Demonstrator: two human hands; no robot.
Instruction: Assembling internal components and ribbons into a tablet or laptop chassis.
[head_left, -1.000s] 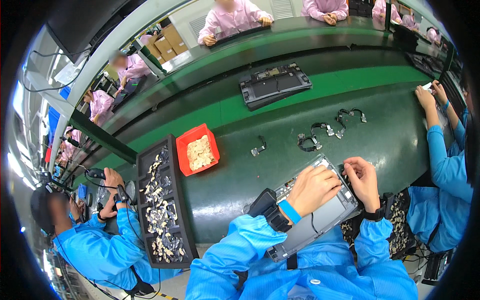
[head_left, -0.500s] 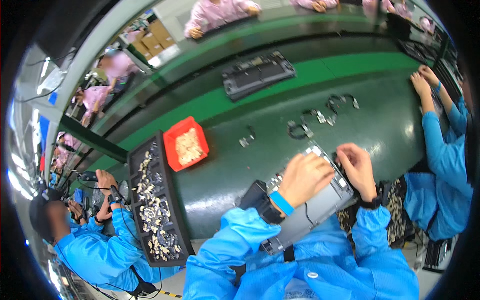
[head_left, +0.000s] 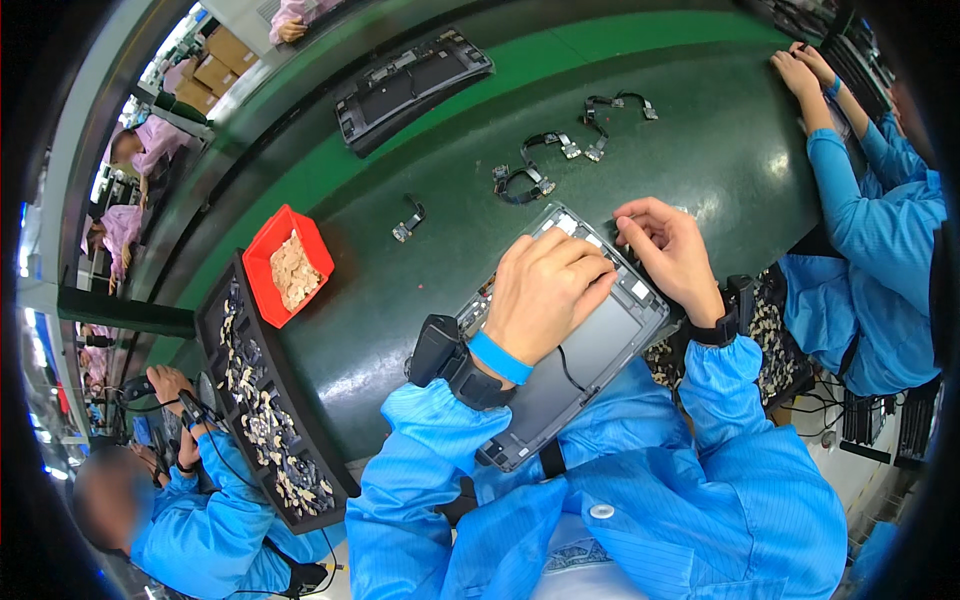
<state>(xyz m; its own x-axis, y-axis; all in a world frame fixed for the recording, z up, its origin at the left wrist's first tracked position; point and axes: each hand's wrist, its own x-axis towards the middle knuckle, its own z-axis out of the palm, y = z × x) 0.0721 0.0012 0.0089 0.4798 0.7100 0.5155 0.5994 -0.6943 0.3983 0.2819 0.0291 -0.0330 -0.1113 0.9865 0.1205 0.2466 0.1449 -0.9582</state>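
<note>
A grey tablet-like housing [head_left: 600, 350] lies tilted at the bench's near edge, a thin black cable across it and small circuit parts along its far side. Over its upper part is my left hand [head_left: 550, 285], fingers bent together and pointing right; what they pinch, if anything, is hidden. My right hand [head_left: 672, 255] is beside the housing's far right corner, thumb and forefinger drawn together. Anything between those fingertips is too small to make out. Beyond the housing lie several black ribbon cables with connectors [head_left: 525, 185], and a single short one [head_left: 409, 220] sits farther left.
A red bin [head_left: 318, 262] of small tan pieces stands left, beside a black compartment tray [head_left: 335, 465] of small parts. Another open housing [head_left: 415, 90] lies at the back. Co-workers in blue sit left and right. A second parts tray [head_left: 790, 345] is by my right forearm.
The view has shifted, so the bench things appear farther left and higher. Both hands stay at the housing's far end, with only slight finger movement.
</note>
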